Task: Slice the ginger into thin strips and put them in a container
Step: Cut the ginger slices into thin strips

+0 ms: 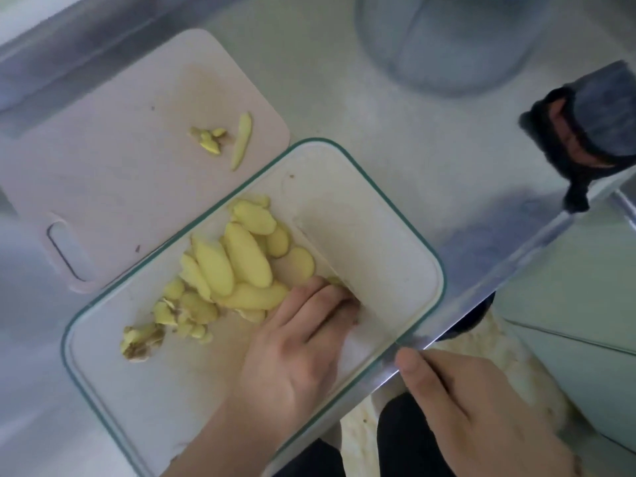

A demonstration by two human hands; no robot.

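Two cutting boards, two hands, one knife, many ginger slices.

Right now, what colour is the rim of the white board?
Teal green rim, clearest in the head view.
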